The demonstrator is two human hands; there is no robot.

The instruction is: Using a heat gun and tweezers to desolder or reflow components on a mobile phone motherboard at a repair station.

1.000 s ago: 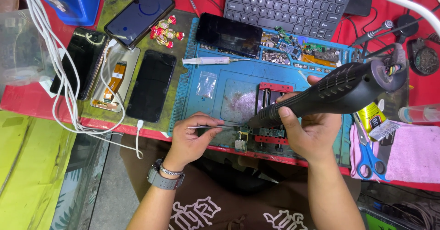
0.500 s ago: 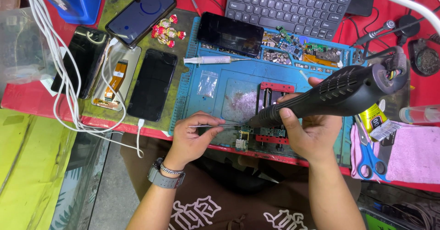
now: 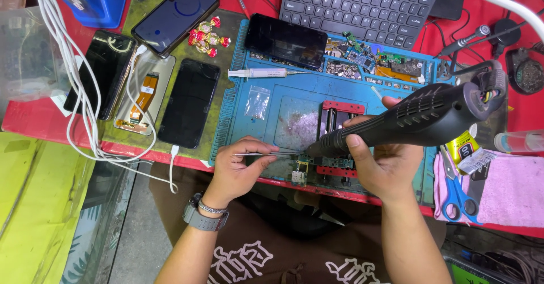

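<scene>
My right hand [image 3: 385,165] grips a black hot air gun [image 3: 419,120], its nozzle angled down-left at a small circuit board [image 3: 298,173] near the front edge of the blue work mat [image 3: 272,114]. My left hand [image 3: 241,168] pinches metal tweezers [image 3: 266,154], whose tips reach right to the board under the nozzle. A red board clamp [image 3: 343,139] lies just behind the board. A grey watch and a bracelet sit on my left wrist.
Several dark phones [image 3: 188,103] and an open phone back [image 3: 141,94] lie left on a green mat, crossed by white cables [image 3: 73,80]. A syringe [image 3: 263,73], keyboard [image 3: 362,6], blue-handled scissors [image 3: 456,196], pink cloth [image 3: 510,185] and small yellow bottle [image 3: 464,148] surround the work area.
</scene>
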